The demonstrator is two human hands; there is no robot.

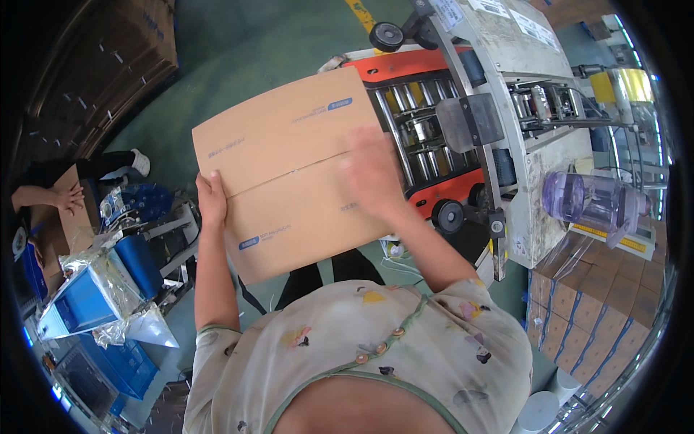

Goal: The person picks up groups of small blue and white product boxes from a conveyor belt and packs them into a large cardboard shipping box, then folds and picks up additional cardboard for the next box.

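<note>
The right hand is blurred; part of the roller machine is hidden behind the cardboard box.

— Where are the hands?
— Left hand grips the flat brown cardboard box's left edge; right hand, blurred, lies on its right side.
— And beyond the box?
— An orange-framed roller conveyor machine, just right of it.

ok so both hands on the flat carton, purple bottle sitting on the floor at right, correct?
Not quite. The left hand and right hand are on the flat carton, but the purple bottle lies on the machine at right, not the floor. The head view shows it.
</note>
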